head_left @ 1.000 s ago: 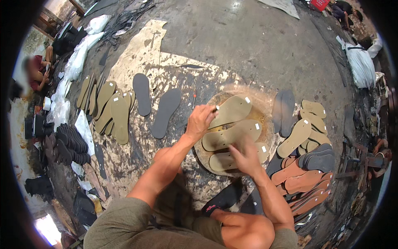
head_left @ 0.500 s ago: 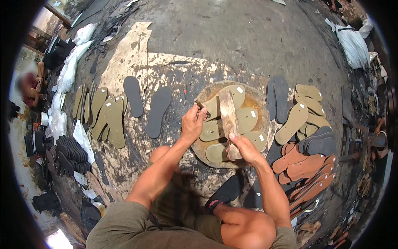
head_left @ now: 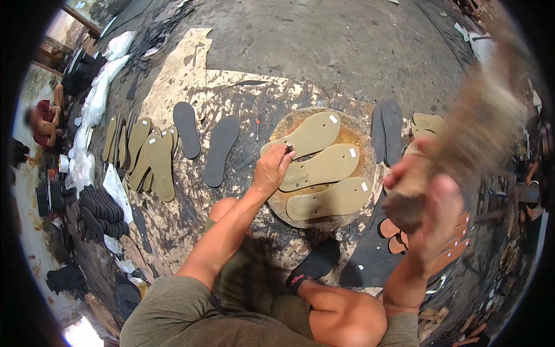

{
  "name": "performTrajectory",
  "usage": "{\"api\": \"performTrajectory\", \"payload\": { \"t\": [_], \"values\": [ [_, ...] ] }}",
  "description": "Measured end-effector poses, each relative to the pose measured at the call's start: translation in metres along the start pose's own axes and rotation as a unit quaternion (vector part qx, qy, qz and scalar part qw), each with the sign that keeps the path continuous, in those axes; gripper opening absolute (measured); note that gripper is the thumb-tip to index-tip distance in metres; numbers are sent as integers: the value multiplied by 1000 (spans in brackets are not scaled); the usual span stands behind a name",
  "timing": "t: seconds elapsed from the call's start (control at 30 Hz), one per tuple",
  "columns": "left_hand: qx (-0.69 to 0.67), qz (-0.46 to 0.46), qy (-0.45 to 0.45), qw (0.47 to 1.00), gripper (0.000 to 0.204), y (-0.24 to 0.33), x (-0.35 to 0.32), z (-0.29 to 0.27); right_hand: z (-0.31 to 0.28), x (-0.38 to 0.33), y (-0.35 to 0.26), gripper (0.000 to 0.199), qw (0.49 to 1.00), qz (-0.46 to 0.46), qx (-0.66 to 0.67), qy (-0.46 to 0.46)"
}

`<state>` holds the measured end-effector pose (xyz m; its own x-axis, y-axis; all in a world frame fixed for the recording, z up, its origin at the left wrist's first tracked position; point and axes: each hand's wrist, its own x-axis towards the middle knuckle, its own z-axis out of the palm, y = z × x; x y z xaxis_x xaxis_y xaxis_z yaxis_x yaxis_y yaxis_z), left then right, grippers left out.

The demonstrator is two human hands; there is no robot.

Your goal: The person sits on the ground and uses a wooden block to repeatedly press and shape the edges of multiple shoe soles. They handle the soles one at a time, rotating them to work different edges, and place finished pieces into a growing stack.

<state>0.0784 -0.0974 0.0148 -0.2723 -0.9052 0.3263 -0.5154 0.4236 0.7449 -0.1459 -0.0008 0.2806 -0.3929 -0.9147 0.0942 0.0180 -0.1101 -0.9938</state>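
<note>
Three olive-green sandal soles [head_left: 324, 165], each with a white sticker and a small hole near the wide end, lie side by side on a round wooden block [head_left: 348, 133]. My left hand [head_left: 269, 170] is closed round a short, dark metal punch [head_left: 289, 147], held at the edge of the farthest sole [head_left: 317, 128]. Off to the right, my right hand [head_left: 437, 209] is raised and smeared by motion. It grips a thick wooden mallet [head_left: 477, 130], also blurred, which covers part of the piles behind it.
Olive soles [head_left: 159, 168] stand and lie in a pile at left, near two loose black soles [head_left: 222, 150]. More black soles [head_left: 392, 136] lie right of the block. A red-handled tool [head_left: 258, 126] lies beyond my left hand. Another person [head_left: 49, 121] sits far left.
My right hand has swung the mallet up and right, off the soles, uncovering them. My left hand with the punch has stayed nearly in place, the punch now tipped more upright.
</note>
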Motion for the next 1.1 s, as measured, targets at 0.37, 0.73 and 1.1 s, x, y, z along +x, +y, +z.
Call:
{"api": "performTrajectory", "payload": {
  "t": [0.37, 0.73, 1.1],
  "values": [
    [10, 52, -14, 999, 23, 13, 12, -6, -24, -35, 217, 66, 844, 441, -91, -290],
    [14, 86, -368, 926, 25, 79, -12, -40, -22, -66, 219, 71, 955, 213, -130, -163],
    [155, 29, -285, 946, 69, -7, 61, -18, -117, -179, 207, 40, 974, 147, -23, 170]
  ]
}}
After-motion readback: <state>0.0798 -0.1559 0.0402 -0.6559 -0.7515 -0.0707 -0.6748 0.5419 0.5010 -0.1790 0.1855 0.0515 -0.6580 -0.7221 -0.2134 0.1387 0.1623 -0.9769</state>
